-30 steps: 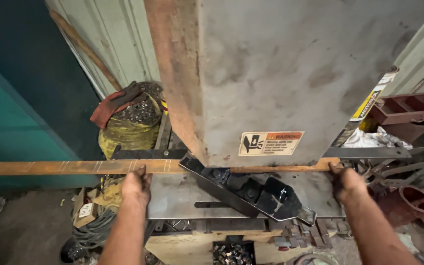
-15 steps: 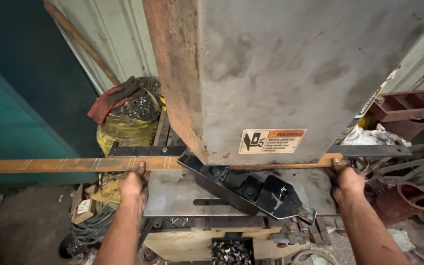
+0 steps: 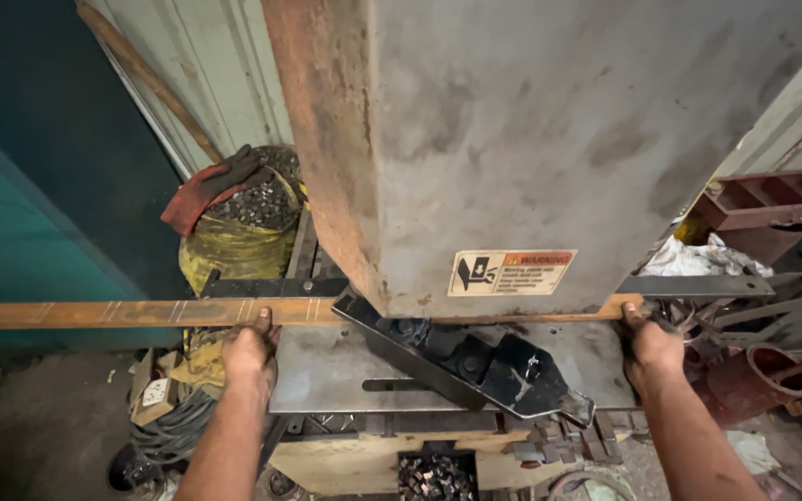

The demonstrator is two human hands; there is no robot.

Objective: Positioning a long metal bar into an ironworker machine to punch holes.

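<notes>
A long rusty flat metal bar runs horizontally across the view and passes under the big grey machine body. My left hand grips the bar left of the machine. My right hand holds the bar's right end where it comes out past the machine. Chalk marks cross the bar on its left part. Below the machine lies a grey steel table plate with a black angled guide block bolted on it.
A yellow sack of metal scraps with a red-black glove on it stands behind left. A teal wall is at left. Rusty red metal parts and a round casting sit at right. A box of small offcuts is below.
Both hands and the bar have shifted slightly to the left; the bar's right end now shows just past the machine's edge.
</notes>
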